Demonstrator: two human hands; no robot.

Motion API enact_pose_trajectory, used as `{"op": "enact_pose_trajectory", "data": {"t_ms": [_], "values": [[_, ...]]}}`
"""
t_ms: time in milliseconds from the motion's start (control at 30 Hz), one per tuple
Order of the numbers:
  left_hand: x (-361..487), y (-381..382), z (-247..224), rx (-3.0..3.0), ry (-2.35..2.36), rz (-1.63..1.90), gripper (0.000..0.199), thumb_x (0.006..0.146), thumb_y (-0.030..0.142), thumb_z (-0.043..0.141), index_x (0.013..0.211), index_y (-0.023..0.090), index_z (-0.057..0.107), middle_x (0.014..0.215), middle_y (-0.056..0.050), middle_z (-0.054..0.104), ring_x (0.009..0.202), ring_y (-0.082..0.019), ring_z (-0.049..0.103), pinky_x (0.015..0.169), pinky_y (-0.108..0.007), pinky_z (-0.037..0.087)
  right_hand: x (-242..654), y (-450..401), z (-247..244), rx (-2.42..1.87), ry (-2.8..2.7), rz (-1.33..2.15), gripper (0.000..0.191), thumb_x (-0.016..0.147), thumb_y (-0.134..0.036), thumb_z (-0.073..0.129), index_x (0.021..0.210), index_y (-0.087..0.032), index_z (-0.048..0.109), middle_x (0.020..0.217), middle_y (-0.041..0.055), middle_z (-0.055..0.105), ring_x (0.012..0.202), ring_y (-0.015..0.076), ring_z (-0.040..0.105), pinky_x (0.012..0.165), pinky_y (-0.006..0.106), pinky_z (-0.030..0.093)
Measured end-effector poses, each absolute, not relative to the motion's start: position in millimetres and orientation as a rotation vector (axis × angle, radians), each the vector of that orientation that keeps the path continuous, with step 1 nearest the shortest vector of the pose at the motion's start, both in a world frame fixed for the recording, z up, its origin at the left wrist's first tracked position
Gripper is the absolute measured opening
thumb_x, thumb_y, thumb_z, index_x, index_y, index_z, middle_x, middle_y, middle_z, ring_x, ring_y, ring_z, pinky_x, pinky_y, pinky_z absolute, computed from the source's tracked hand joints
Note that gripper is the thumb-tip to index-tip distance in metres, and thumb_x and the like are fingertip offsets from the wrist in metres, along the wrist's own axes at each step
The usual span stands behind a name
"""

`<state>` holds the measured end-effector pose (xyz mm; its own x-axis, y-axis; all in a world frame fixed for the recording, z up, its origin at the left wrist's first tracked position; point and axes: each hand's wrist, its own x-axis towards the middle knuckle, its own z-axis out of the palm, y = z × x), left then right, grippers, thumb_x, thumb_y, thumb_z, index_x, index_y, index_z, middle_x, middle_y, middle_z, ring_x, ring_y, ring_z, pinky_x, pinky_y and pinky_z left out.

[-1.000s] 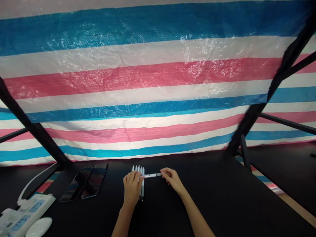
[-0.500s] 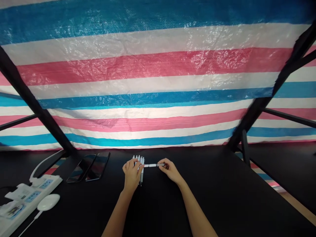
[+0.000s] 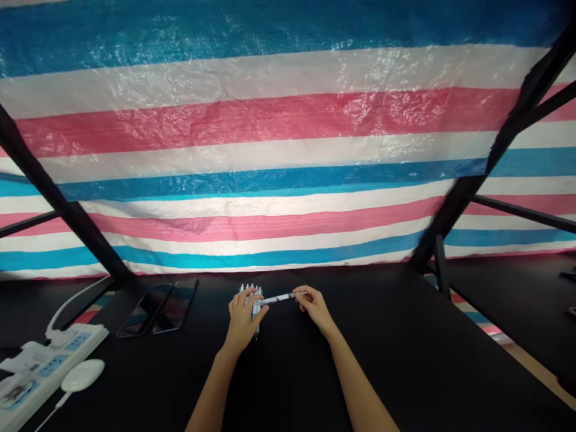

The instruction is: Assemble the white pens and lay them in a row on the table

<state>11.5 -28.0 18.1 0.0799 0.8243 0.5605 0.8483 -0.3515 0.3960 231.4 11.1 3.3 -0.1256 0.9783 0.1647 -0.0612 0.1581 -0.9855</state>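
Observation:
A white pen [image 3: 278, 299] is held crosswise between my two hands, its right end tilted slightly up. My right hand [image 3: 312, 305] pinches that end between thumb and fingertips. At the other end, the thumb and fingers of my left hand [image 3: 245, 312] close on the pen. Several more white pens [image 3: 247, 288] lie side by side under my left hand, their clicker ends pointing away from me. The fingers hide most of these pens; one tip shows below the left thumb.
Two dark phones [image 3: 146, 311] [image 3: 176, 307] lie to the left on the black table [image 3: 288, 372]. A white power strip [image 3: 49, 375] with plugs and a white round charger [image 3: 83, 375] sit at the lower left. Black metal legs [image 3: 90, 234] and a striped plastic sheet [image 3: 270, 120] stand behind.
The pen between my hands has tilted, its right end rising. My right hand has moved slightly right and up. The whole view has shifted a little.

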Motion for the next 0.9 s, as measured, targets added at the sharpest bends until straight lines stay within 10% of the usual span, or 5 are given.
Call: {"op": "enact_pose_trajectory", "data": {"t_ms": [900], "values": [[11.2, -28.8, 23.8, -2.252, -1.816, -1.377, 0.033, 0.092, 0.029, 0.030, 0.066, 0.020, 0.050, 0.065, -0.001, 0.056, 0.066, -0.016, 0.055, 0.069, -0.030, 0.040, 238.9, 4.1, 16.4, -0.978, -1.175, 1.204, 0.038, 0.068, -0.053, 0.067, 0.080, -0.017, 0.066, 0.063, 0.0011, 0.057, 0.047, 0.0096, 0.044, 0.046, 0.024, 0.035]]}}
